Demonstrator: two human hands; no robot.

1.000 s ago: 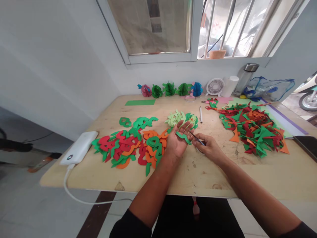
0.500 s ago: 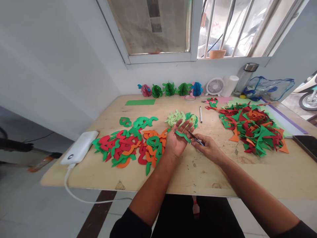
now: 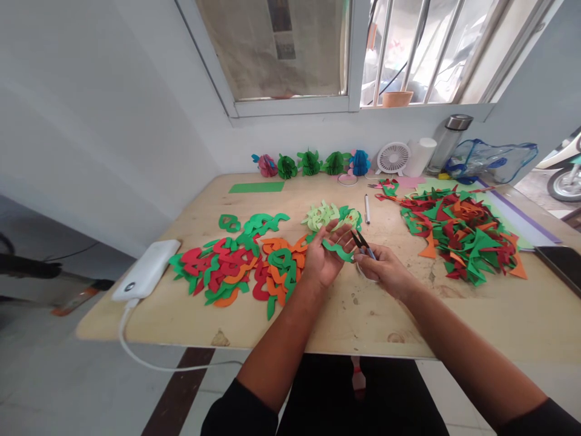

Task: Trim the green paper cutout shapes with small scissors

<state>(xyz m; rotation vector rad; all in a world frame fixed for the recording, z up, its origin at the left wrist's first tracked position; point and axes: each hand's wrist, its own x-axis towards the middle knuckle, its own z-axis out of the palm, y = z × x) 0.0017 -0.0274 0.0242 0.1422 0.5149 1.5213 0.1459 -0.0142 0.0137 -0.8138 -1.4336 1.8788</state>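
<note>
My left hand (image 3: 323, 259) is turned palm up and holds a wavy green paper cutout (image 3: 338, 249) near the thumb, its fingers partly curled behind it. In my right hand (image 3: 382, 269) is a pair of scissors (image 3: 362, 243) with dark blades, slightly apart and pointing up and away, close by the cutout's right end. Just beyond my left hand lie pale green paper cutouts (image 3: 321, 214). To its left spreads a pile of red, orange and green cutouts (image 3: 229, 266).
Green, red and orange scraps (image 3: 467, 233) are heaped on the right. A pen (image 3: 367, 209) lies mid-table. Along the wall stand folded paper figures (image 3: 311, 163), a small white fan (image 3: 394, 158) and a glass bottle (image 3: 447, 148). A white power bank (image 3: 147, 269) sits at the left edge.
The scissors' blades have opened and swung upward, a little away from the green cutout. My left hand keeps its hold almost in the same place.
</note>
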